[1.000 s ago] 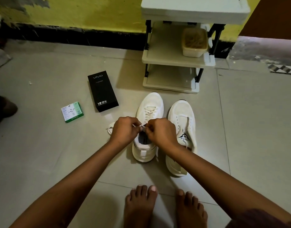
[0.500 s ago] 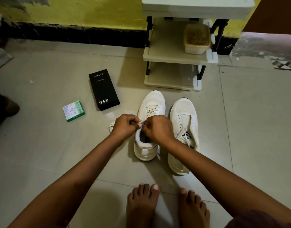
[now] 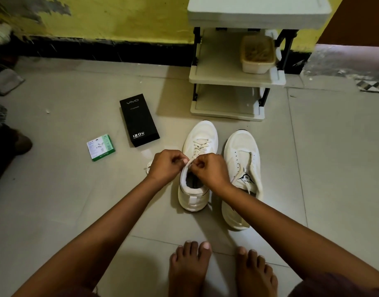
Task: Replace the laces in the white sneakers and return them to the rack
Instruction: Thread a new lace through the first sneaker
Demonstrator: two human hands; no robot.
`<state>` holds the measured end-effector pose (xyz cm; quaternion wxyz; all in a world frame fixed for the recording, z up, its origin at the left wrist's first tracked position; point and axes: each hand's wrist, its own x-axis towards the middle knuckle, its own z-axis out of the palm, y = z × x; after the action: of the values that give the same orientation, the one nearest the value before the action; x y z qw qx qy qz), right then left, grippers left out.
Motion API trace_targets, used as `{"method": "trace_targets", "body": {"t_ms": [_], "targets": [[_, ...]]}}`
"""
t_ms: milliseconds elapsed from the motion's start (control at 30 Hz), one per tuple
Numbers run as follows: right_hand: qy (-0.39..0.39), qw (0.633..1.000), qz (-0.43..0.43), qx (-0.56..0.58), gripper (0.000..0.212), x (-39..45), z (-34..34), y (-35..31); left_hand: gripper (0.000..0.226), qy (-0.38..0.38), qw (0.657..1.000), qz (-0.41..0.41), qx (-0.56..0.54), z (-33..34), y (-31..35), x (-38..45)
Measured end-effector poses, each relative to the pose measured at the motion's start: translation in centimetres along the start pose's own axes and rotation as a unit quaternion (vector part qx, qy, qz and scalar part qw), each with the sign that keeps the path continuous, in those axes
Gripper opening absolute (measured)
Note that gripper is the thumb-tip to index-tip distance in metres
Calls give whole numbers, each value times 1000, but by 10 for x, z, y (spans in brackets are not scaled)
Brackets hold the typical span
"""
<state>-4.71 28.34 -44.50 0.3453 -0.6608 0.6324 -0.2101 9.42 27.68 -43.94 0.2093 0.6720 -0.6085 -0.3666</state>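
Note:
Two white sneakers stand side by side on the tiled floor, toes toward the rack. The left sneaker (image 3: 200, 144) has a white lace (image 3: 197, 147) threaded through its lower eyelets. My left hand (image 3: 166, 166) and my right hand (image 3: 209, 169) meet over its opening, each pinching an end of that lace near the top eyelets. The right sneaker (image 3: 243, 168) has no lace in its eyelets and its tongue lies open. A loose bit of lace (image 3: 148, 166) shows on the floor beyond my left hand. The white rack (image 3: 231, 80) stands just behind the shoes.
A black phone box (image 3: 139, 122) and a small green-and-white box (image 3: 100, 147) lie on the floor to the left. A plastic tub (image 3: 258, 54) sits on the rack's middle shelf. My bare feet (image 3: 222, 269) are close behind the sneakers. A yellow wall runs along the back.
Both hands stay at the left sneaker's top eyelets, working the lace ends closer together; the view has shifted slightly. The sneakers have not moved.

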Motion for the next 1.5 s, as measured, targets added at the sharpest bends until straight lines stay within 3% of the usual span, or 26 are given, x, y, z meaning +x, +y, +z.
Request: {"method": "trace_targets", "body": {"t_ms": [67,133,200,267,333,367,433,467,500,533,600,667,733,800,900,967,1000,1067,1100,1133,1200,1267,1300,1333,1367,1500], "targets": [[20,999,-41,-12,16,-6,-4,3,10,9,1000,-6,-8,4,1,0],[39,994,-86,-60,39,-9,-9,11,11,13,1000,-1,5,8,4,-1],[5,987,-95,-128,57,-7,-13,21,12,28,999,3,26,12,6,-2],[-31,983,-87,-158,57,-7,-15,26,14,56,998,-4,18,12,8,-1],[-31,984,-92,-151,55,-7,-15,27,19,92,989,-29,-114,5,18,-1],[-28,985,-93,-142,54,-7,-16,27,22,101,967,-40,-232,-3,29,0],[-29,989,-85,-120,55,-8,-17,28,26,98,886,-33,-452,-27,51,3],[-29,992,-75,-100,55,-8,-18,28,26,100,857,-17,-505,-40,59,6],[-25,995,-60,-72,53,-7,-19,29,25,109,851,-1,-513,-50,63,8],[-17,998,-44,-44,52,-7,-20,29,24,121,869,9,-479,-55,63,11],[-8,999,-24,-23,51,-7,-22,29,17,129,941,16,-312,-49,47,16],[-4,999,-22,-44,54,-7,-22,28,16,60,993,28,-95,-30,20,17],[-5,998,-12,-57,57,-5,-22,27,25,-32,993,34,106,-13,1,14],[-14,999,2,-52,57,-4,-23,26,25,-46,984,41,167,-7,-2,10],[-28,998,8,-61,55,-2,-25,25,26,-77,996,22,40,-8,9,5],[-37,996,15,-74,53,-1,-25,24,26,-81,983,-9,-163,-23,23,0],[-41,996,16,-76,51,-1,-25,23,27,-66,950,-12,-305,-34,30,-1],[-45,996,18,-77,50,0,-25,23,29,-48,842,9,-538,-63,40,0],[-45,996,20,-77,48,0,-26,22,30,-50,812,25,-581,-75,43,1],[-46,996,22,-76,46,1,-26,22,32,-56,807,28,-587,-82,43,2],[-46,996,27,-70,39,2,-28,21,36,-68,858,-7,-509,-81,39,3],[-51,994,27,-90,33,2,-29,20,29,-69,958,-37,-275,-73,33,3],[-53,993,25,-105,33,2,-30,20,18,-65,985,-44,-156,-67,30,3],[-54,992,21,-114,32,2,-31,19,10,-70,994,-41,-72,-61,25,5],[-56,992,15,-115,31,1,-32,19,19,-79,997,-23,-4,-52,21,6],[-79,992,-7,-95,18,3,-40,19,35,-79,970,30,229,-18,17,4]]}}
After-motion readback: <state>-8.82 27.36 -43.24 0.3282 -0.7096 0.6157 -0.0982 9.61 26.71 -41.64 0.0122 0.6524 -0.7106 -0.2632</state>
